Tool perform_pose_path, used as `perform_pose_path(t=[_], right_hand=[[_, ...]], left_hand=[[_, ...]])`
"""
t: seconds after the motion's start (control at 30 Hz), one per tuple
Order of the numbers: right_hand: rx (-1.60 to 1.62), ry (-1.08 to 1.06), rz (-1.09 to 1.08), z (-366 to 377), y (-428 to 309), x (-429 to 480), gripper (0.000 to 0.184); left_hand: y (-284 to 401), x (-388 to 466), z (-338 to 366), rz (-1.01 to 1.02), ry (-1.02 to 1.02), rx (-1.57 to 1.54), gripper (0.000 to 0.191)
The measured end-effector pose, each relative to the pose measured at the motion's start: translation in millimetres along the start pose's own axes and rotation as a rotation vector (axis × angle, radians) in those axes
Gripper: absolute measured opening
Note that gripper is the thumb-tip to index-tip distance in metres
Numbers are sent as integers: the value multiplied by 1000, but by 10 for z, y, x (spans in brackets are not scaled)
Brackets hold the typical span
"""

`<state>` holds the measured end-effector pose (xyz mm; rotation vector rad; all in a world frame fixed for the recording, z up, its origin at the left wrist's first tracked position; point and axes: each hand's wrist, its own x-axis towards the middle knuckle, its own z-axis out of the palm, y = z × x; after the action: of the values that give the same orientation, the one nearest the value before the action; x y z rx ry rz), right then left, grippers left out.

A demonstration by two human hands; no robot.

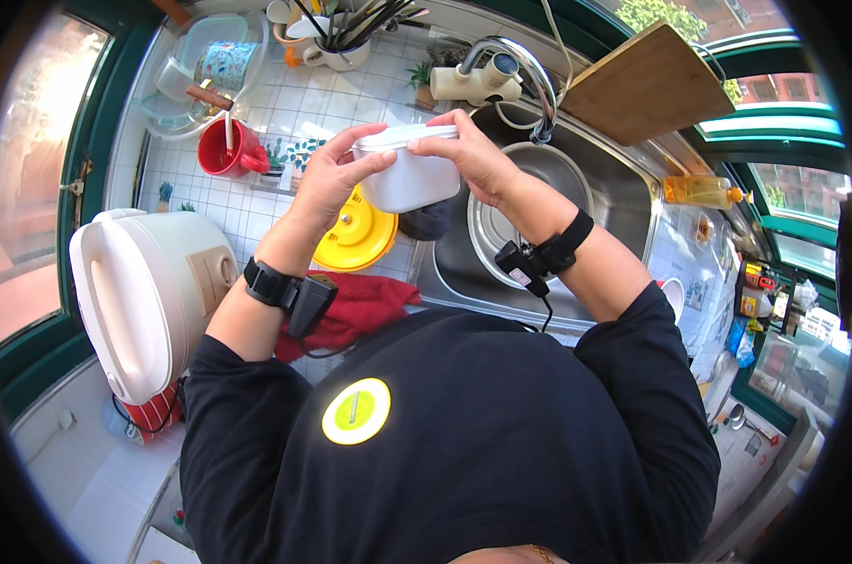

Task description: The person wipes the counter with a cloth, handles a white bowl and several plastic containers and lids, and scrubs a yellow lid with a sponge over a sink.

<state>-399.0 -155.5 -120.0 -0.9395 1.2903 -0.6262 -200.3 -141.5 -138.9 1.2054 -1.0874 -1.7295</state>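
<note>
Both my hands grip a white plastic food container, held up between the counter and the sink. My left hand holds its left side, with the thumb across the front near the rim. On the right, my right hand has its thumb and fingers at the rim and lid. The lid sits on top; whether it is fully pressed down I cannot tell. Below the container lies a round yellow plastic lid on the tiled-pattern counter. A dark cloth or sponge is partly hidden behind the container.
The steel sink holds a round metal basin under a curved faucet. A red mug, a red towel and a large cream appliance stand left. A wooden cutting board leans behind the sink, near a yellow bottle.
</note>
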Motion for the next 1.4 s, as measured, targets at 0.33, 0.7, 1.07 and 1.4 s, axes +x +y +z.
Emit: perform_pose_path(t=[0.33,0.7,1.07,1.4], right_hand=[[192,-21,89,-22,-22,-56,52],[277,-90,62,-114,21,-25,49],[90,21,-94,8,-53,-153,51],[-283,136,-321,14,68,-177,44]], left_hand=[[-55,-6,71,-59,13,-139,38],[62,-99,184,-43,88,-79,36],[-94,-67,81,213,91,168,32],[-15,-120,70,286,41,235,26]])
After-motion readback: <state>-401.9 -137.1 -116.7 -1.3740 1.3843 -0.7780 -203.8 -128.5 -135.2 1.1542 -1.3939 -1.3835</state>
